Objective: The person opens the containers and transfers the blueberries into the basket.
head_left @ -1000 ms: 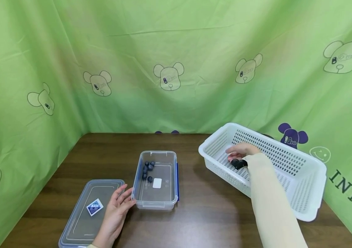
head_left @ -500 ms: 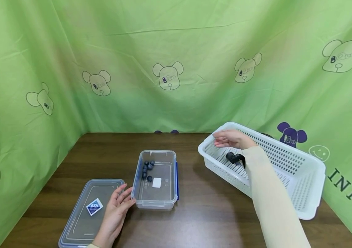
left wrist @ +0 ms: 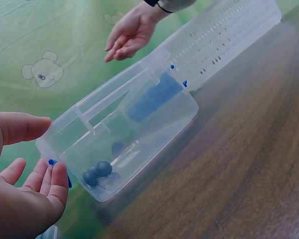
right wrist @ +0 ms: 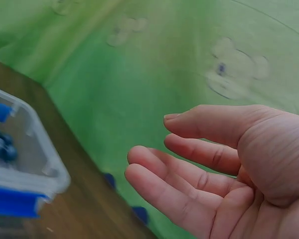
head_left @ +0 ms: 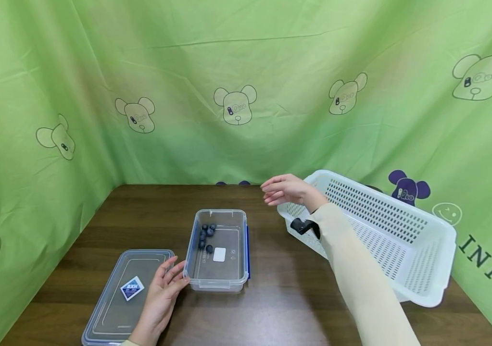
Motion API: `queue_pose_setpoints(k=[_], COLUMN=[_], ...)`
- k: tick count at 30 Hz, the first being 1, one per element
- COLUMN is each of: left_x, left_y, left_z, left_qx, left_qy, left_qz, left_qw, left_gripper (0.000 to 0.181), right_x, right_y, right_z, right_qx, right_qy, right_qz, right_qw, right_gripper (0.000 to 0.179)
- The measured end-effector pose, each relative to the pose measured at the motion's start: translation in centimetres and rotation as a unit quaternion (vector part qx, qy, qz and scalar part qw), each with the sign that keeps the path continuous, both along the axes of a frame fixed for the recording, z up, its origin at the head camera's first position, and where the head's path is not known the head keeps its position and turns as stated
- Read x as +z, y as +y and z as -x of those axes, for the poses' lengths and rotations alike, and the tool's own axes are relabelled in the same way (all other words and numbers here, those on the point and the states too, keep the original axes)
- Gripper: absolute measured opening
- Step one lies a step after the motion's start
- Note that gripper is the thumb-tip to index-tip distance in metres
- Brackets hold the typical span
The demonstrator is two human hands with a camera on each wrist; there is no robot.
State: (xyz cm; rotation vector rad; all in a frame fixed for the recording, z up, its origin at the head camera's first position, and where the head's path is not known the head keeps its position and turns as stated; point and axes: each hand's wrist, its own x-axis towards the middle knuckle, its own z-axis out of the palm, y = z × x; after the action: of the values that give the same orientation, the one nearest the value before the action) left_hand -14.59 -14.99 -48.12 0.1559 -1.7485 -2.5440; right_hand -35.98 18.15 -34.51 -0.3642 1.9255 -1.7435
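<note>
The lid (head_left: 113, 307) is lying flat, left of the box (head_left: 217, 287), so the berries (head_left: 203, 238) are sitting with no top over them. The left hand (head_left: 162, 293) is touching the box's corner with a loose thumb and fingers; pushing too hard could be making the box slide and the berries roll. The right hand (head_left: 289, 190) is hanging in the air, fingers a bit bent, holding nothing that shows. Its sleeve (head_left: 362, 269) is crossing the basket (head_left: 380, 211), so catching the rim could be dragging it.
</note>
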Motion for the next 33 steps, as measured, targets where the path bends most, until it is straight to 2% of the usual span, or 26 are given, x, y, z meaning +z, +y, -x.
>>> queue_pose_setpoints(k=[10,18,22,28,33], left_x=[0.0,-0.1,-0.1,-0.2,-0.3], left_y=[0.0,-0.1,-0.2,-0.1,-0.1], left_z=[0.0,0.0,-0.1,-0.2,-0.1], left_qx=[0.000,0.004,0.007,0.004,0.003], left_qy=[-0.002,-0.006,-0.011,-0.021,-0.004], left_qz=[0.000,0.005,0.012,0.019,0.015], left_qw=[1.0000,1.0000,0.9998,0.9996,0.9999], left_gripper=[0.060,0.061,0.064,0.068,0.066], right_x=[-1.9,-4.2,-5.3,-6.3,-6.8], right_y=[-6.4,-10.8,-12.5,-14.3,-15.1], right_z=[-1.3,-2.6,-3.3,-4.6,-4.9], right_qx=[0.051,0.091,0.104,0.103,0.091], right_qy=[-0.016,-0.029,-0.030,0.003,0.025], right_qz=[-0.024,-0.047,-0.081,-0.160,-0.204], right_qw=[0.9983,0.9943,0.9908,0.9817,0.9743], right_gripper=[0.031,0.027,0.024,0.014,0.007])
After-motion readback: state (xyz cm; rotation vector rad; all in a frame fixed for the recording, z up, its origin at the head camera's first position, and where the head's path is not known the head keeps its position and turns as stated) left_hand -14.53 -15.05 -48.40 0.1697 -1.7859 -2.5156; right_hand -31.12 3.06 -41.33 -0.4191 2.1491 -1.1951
